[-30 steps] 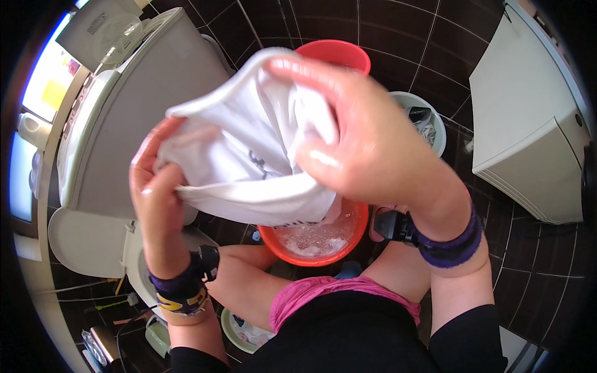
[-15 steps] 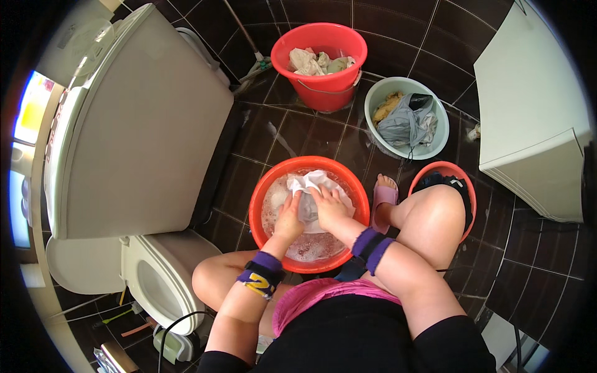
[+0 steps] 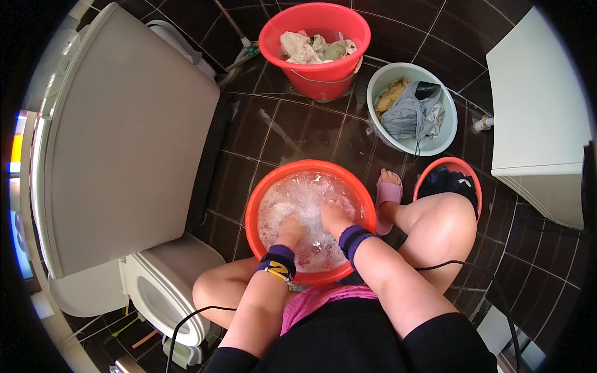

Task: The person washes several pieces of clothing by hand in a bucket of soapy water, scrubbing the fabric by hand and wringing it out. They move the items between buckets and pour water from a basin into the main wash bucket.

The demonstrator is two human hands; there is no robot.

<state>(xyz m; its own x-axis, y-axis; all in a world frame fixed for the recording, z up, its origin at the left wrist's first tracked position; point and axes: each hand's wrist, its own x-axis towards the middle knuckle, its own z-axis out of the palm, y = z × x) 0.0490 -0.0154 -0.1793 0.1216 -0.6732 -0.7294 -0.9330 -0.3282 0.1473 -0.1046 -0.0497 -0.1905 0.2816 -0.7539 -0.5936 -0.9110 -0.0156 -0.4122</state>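
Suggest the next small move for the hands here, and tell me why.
Probably raise the left hand and right hand slightly: both are sunk in the foamy water of the orange-red basin, fingers hidden, and the white cloth they touched half a second ago is out of sight, so any grip on it cannot be checked.

Floor: dark brown tiles with pale joints, shiny in places.
Wall: similar dark tiles, beyond the hands.
Grey box-shaped unit: large, left of the hands.
Toilet: white, left and nearer.
White cabinet: well to their right.
Light: bright patches, far left.
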